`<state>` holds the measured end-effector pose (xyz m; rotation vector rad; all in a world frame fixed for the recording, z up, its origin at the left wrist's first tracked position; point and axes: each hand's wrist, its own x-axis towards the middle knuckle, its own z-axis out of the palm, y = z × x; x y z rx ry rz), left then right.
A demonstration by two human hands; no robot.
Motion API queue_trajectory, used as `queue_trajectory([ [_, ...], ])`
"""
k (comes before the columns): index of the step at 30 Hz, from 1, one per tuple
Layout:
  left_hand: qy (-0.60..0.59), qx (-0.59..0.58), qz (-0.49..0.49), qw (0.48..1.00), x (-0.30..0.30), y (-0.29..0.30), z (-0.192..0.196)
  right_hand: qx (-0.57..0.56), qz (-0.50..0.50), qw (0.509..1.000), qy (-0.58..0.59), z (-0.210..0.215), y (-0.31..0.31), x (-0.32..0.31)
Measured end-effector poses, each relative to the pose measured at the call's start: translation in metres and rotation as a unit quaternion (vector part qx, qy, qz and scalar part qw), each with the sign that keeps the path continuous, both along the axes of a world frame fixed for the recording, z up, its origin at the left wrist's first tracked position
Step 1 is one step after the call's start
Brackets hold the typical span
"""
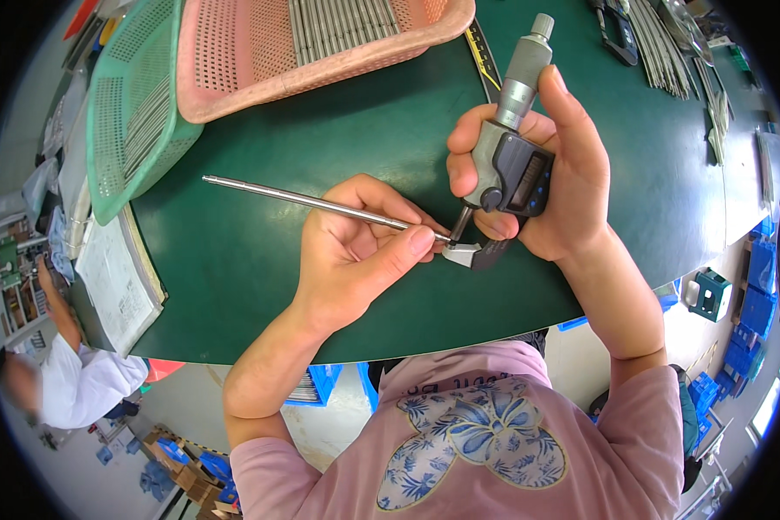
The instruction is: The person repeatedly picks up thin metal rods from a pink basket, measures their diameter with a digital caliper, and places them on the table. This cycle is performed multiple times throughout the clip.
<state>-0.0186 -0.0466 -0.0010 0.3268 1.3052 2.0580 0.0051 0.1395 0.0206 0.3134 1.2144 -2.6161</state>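
My left hand (355, 251) pinches a thin, shiny metal rod (296, 198) near its right end, between thumb and fingers. The rod slants up to the left over the table. In my right hand (572, 173) is a digital micrometer (494, 165), its grey thimble pointing up and its small display turned toward me. The rod's right end sits at the gap between the micrometer's spindle and anvil, near the lower frame. Whether the jaws touch the rod I cannot tell. My right thumb is raised beside the thimble, and the other fingers wrap the frame.
A pink basket (243, 94) with several metal rods stands on the green table (234, 277) at the far left, beside a green basket (104, 165) of rods. Papers (120, 277) lie at the left edge. Loose rods (654, 43) and a caliper (617, 35) lie far right. Another person (82, 381) is at left.
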Motion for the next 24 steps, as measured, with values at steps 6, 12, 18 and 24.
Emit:
queue_trajectory([
  [6,0.000,-0.002,-0.004,1.000,-0.0001,0.0001,0.0007,0.017,-0.011,1.000,0.013,0.0012,-0.0010,0.0001],
  [12,0.008,-0.018,-0.005,1.000,0.0003,-0.0001,0.0022,0.011,-0.008,1.000,0.006,0.0020,0.0007,0.0002],
  [18,0.005,0.000,-0.005,1.000,-0.0002,-0.0001,0.0009,0.012,0.001,1.000,0.003,0.0009,0.0009,0.0000],
  [24,0.009,-0.002,-0.011,1.000,-0.0017,-0.0010,0.0000,0.003,0.002,1.000,0.004,0.0023,0.0005,0.0002],
])
